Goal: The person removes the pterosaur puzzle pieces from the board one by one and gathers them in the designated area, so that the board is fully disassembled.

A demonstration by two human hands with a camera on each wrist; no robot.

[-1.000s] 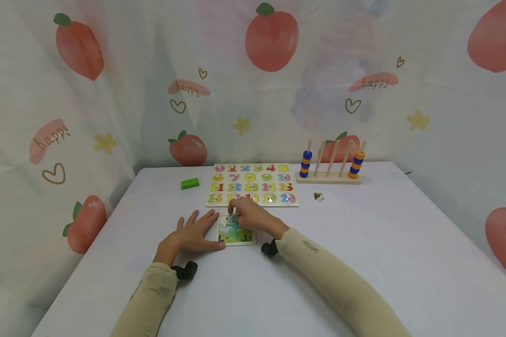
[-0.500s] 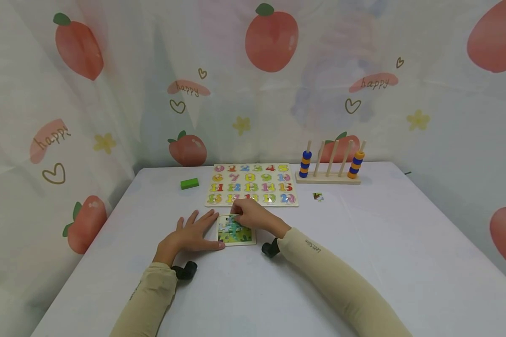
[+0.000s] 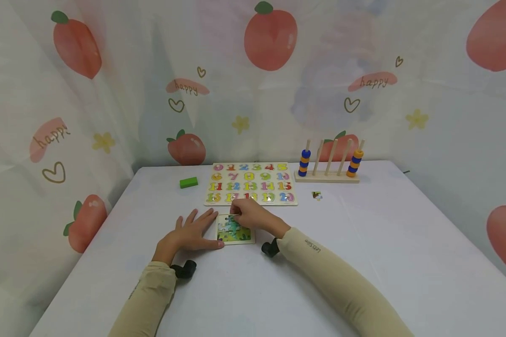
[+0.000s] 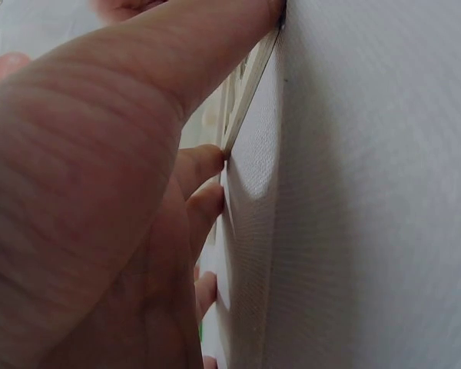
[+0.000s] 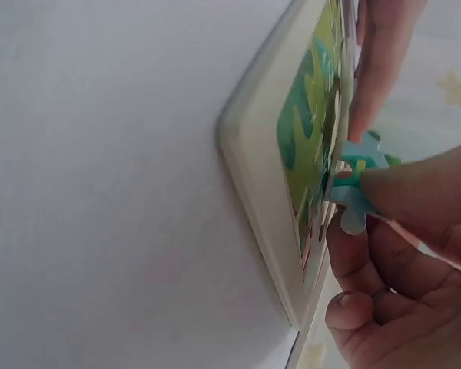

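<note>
A small square jigsaw puzzle [image 3: 234, 237] with a green and blue picture lies flat in a pale frame on the table. My left hand [image 3: 189, 235] rests at its left side with fingers spread, thumb and index fingertip touching the frame. Over the puzzle's upper part is my right hand [image 3: 253, 215], largely hiding what it holds in the head view. The right wrist view shows thumb and finger pinching a light-blue and green puzzle piece [image 5: 354, 203], tilted up at the puzzle's surface. Whether it sits in its slot I cannot tell.
Behind the puzzle lies a number board [image 3: 249, 181] with colourful numerals. A green block [image 3: 188, 182] is to its left. To the right stand a peg rack [image 3: 326, 178] with blue and orange beads and, in front, a loose puzzle piece [image 3: 317, 195].
My right hand has turned a little and shifted slightly right over the puzzle; the piece, visible at its fingertips earlier, is now mostly hidden in the head view. The left hand stays in place.
</note>
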